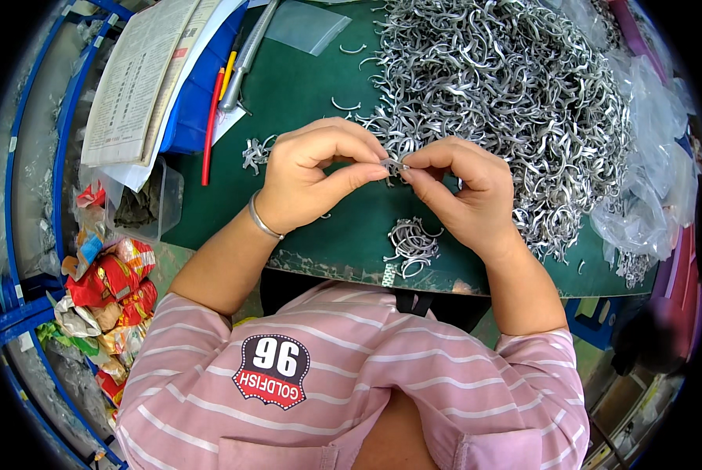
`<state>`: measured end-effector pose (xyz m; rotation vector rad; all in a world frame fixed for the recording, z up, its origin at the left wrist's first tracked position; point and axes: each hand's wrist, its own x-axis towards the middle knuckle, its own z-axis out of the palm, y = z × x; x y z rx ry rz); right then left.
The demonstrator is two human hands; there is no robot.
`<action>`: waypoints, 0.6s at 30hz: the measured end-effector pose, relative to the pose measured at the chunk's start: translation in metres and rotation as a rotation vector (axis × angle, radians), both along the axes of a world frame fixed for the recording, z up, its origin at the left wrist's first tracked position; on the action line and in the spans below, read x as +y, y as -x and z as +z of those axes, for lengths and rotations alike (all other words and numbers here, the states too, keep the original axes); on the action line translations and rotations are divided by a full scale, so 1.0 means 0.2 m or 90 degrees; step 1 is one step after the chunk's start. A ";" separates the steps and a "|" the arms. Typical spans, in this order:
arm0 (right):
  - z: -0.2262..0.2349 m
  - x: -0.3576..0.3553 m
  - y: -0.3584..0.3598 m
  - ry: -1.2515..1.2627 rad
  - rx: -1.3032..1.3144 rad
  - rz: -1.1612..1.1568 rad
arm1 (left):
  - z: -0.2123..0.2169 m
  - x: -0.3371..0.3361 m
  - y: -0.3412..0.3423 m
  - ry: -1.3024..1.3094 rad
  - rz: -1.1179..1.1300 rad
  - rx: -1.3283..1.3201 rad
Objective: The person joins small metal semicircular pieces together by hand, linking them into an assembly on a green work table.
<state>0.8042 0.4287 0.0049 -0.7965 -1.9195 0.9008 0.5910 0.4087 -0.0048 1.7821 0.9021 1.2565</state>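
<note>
Above the green table my left hand and my right hand face each other, thumb and forefinger pinched on each. Between their fingertips is a small curved silver metal piece, one end in each hand; the fingers hide part of it. Just beyond lies a large heap of similar curved metal pieces. A small pile of curved pieces sits below my hands near the table's front edge. Another small cluster lies left of my left hand, and a few single pieces are scattered nearby.
At left, papers rest against a blue bin, near a red pencil and a tapered metal rod. A clear container holds dark cloth. Clear plastic bags crowd the right side; a flat clear bag lies at the back.
</note>
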 end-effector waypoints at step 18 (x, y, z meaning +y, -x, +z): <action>0.20 -0.07 -0.61 -0.280 -0.181 -0.544 | 0.03 0.06 0.08 -0.200 0.298 0.145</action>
